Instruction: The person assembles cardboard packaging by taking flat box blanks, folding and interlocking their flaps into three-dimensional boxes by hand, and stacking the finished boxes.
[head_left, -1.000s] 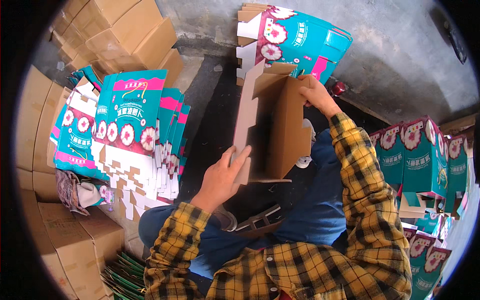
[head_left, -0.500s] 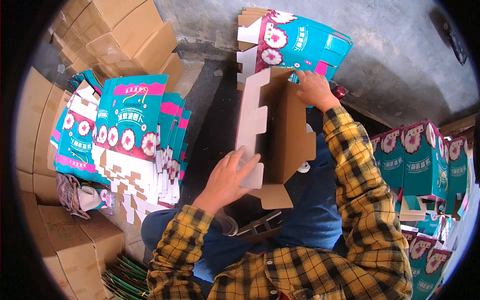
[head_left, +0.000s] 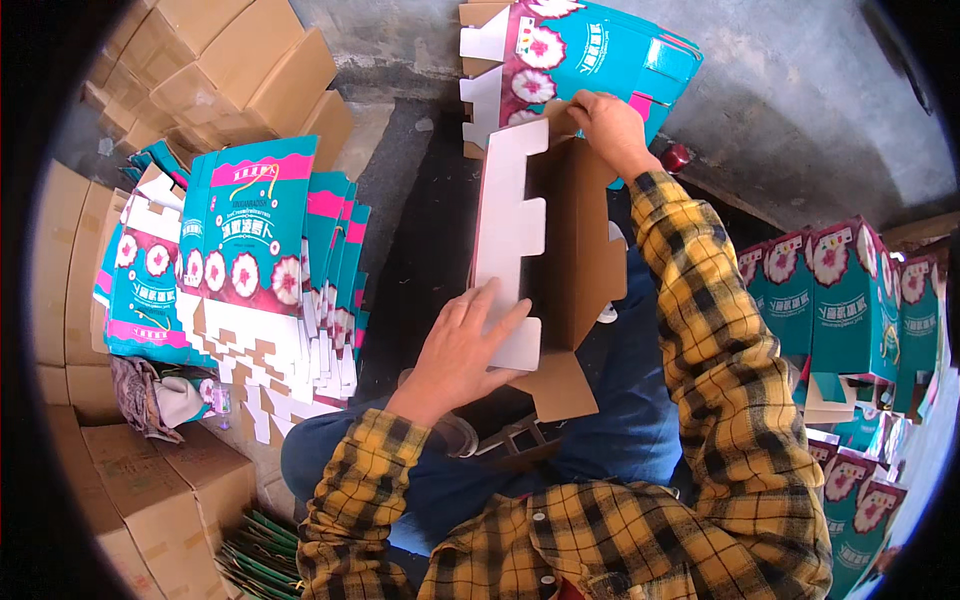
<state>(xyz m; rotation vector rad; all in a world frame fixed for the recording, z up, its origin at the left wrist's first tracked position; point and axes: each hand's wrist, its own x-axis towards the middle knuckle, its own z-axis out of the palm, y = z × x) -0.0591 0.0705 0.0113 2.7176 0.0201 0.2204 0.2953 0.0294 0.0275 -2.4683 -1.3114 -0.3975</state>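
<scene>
Between my arms, a half-folded cardboard carton (head_left: pixel 575 250) stands with its upper side gaping, showing its brown inside. Its left edge carries a long white notched flap (head_left: pixel 512 220). My left hand (head_left: pixel 462 345) is on the near end of that flap, with thumb and forefinger spread across the white board and the other fingers partly hidden at its edge. At the far end my right hand (head_left: pixel 607 125) has its fingers closed on a brown end flap (head_left: pixel 562 120). A near brown flap (head_left: pixel 565 390) sticks out over my legs.
Flat teal and pink cartons (head_left: pixel 250 220) are piled at the left, and more (head_left: pixel 610 60) lean by the far wall. Folded cartons (head_left: pixel 850 300) stand at the right. Brown boxes (head_left: pixel 230 70) rise behind left. A red round object (head_left: pixel 676 157) lies near the wall.
My right hand has moved a little up and left, its fingers now bent over the far end flap. The left hand stays on the white flap. The whole view has shifted slightly.
</scene>
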